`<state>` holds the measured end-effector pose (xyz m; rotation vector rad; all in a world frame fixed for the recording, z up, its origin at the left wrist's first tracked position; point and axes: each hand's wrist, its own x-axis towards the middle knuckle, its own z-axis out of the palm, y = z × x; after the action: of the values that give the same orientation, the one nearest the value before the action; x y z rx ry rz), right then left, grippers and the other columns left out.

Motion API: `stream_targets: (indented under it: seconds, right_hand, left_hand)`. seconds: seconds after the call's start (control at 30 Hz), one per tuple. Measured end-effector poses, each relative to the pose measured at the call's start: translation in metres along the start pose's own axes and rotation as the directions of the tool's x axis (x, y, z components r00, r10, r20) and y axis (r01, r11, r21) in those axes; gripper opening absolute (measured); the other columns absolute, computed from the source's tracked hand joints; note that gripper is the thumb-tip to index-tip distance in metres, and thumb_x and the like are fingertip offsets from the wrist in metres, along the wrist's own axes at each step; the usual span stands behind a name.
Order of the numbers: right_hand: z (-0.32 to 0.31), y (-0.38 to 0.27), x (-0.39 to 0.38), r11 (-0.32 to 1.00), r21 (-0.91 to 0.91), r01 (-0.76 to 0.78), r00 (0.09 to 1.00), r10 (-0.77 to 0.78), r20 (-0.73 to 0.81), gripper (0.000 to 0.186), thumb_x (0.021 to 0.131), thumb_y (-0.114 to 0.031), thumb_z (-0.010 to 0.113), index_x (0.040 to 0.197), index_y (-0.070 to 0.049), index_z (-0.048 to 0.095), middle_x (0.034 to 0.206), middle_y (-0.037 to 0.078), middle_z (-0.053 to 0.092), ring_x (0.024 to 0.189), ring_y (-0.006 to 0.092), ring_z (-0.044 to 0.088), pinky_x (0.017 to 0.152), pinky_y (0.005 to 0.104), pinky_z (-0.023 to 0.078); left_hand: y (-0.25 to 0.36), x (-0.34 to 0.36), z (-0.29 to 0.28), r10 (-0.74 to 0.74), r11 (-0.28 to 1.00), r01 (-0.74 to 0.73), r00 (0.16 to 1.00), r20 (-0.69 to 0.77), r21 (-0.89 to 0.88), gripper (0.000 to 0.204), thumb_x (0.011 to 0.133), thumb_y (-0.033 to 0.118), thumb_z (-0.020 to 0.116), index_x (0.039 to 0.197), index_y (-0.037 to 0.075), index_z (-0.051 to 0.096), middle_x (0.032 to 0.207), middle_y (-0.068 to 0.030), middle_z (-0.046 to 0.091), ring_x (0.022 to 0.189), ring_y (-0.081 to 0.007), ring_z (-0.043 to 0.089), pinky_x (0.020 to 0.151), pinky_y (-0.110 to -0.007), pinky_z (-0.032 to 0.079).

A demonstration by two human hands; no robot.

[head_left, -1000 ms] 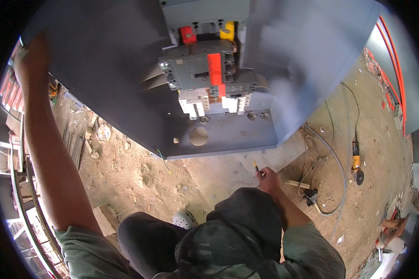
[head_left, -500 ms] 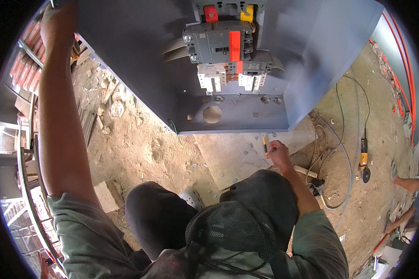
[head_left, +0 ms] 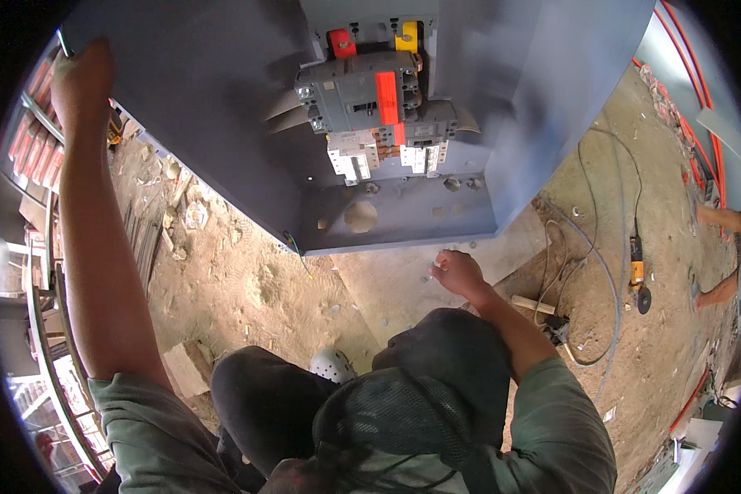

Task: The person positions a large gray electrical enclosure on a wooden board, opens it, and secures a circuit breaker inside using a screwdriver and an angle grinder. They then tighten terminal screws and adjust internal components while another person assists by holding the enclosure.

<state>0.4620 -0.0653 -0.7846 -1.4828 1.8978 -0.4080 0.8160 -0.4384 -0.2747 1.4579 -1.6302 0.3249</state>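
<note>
A grey metal electrical enclosure (head_left: 469,235) stands before me. Inside it are a large dark breaker (head_left: 346,95) with an orange-red strip, a smaller dark breaker behind its lower right, and white miniature breakers (head_left: 350,160). Red (head_left: 342,43) and yellow (head_left: 407,38) tabs sit above. My left hand (head_left: 86,78) is closed at the enclosure's upper left side, beside a short silvery piece; what it grips is hidden. Just below the enclosure's front lip, my right hand (head_left: 459,273) is closed, fingertips together, with a small pale spot at them that I cannot make out.
A flat board (head_left: 358,284) lies on the sandy ground below the enclosure. To the right are an angle grinder (head_left: 637,267), loose cables (head_left: 617,305) and another person's bare feet (head_left: 716,292). A block (head_left: 188,368) and metal strips (head_left: 144,239) lie to the left.
The slim yellow-and-black stick in my right hand no longer shows. That hand has shifted left, and the enclosure sits lower and farther left in view. The other person's feet have moved.
</note>
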Motion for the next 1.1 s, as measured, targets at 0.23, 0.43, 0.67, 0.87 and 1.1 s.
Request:
stream_targets:
  seconds: [0.23,0.43,0.67,0.87,1.1]
  right_hand:
    - [-0.019,-0.04,0.08,0.99,-0.136,-0.021,0.982,-0.005,-0.187,0.031,0.091,-0.032,0.069,0.109,-0.008,0.065,0.098,0.017,0.073,0.094,0.0386,0.07,0.082,0.0498,0.055]
    - [-0.012,-0.057,0.172,0.922,-0.383,0.066,0.93,-0.196,-0.31,0.036,0.091,-0.029,0.067,0.119,-0.006,0.061,0.123,0.02,0.066,0.114,0.0388,0.063,0.091,0.0524,0.052]
    - [0.04,-0.024,0.231,0.908,-0.404,0.107,0.877,-0.278,-0.392,0.032,0.086,-0.024,0.068,0.112,-0.005,0.063,0.116,0.02,0.063,0.105,0.0395,0.063,0.089,0.0545,0.051]
    - [0.039,-0.037,0.223,0.852,-0.398,0.34,0.871,-0.445,-0.209,0.019,0.084,-0.024,0.067,0.087,-0.005,0.068,0.091,0.018,0.067,0.094,0.0377,0.064,0.081,0.0527,0.051]
    - [0.028,-0.114,0.214,0.921,-0.166,0.353,0.932,-0.331,0.147,0.037,0.083,-0.031,0.065,0.109,-0.005,0.072,0.113,0.023,0.07,0.113,0.0399,0.064,0.094,0.0481,0.052]
  left_hand:
    - [-0.007,-0.003,0.003,0.034,0.98,-0.036,0.999,-0.014,-0.196,0.047,0.088,0.033,0.061,0.119,-0.002,0.067,0.102,-0.015,0.071,0.087,-0.0259,0.065,0.083,-0.04,0.049]
    - [0.009,-0.018,0.004,0.029,0.996,-0.036,0.996,-0.081,-0.08,0.041,0.088,0.03,0.061,0.112,-0.003,0.069,0.098,-0.015,0.071,0.082,-0.0257,0.063,0.08,-0.042,0.049]
    - [-0.006,-0.01,0.002,0.0,0.99,-0.016,0.994,-0.11,-0.143,0.045,0.084,0.035,0.066,0.106,-0.003,0.073,0.089,-0.0132,0.073,0.08,-0.0234,0.066,0.074,-0.04,0.05]
    - [0.001,-0.018,0.005,0.077,0.996,-0.084,0.984,-0.159,-0.037,0.043,0.085,0.034,0.067,0.106,-0.003,0.073,0.094,-0.0155,0.074,0.081,-0.0246,0.067,0.075,-0.041,0.05]
    - [-0.037,0.007,-0.012,0.208,0.977,-0.201,0.973,-0.103,0.075,0.042,0.088,0.035,0.065,0.108,-0.002,0.072,0.097,-0.0171,0.074,0.084,-0.0257,0.069,0.077,-0.042,0.051]
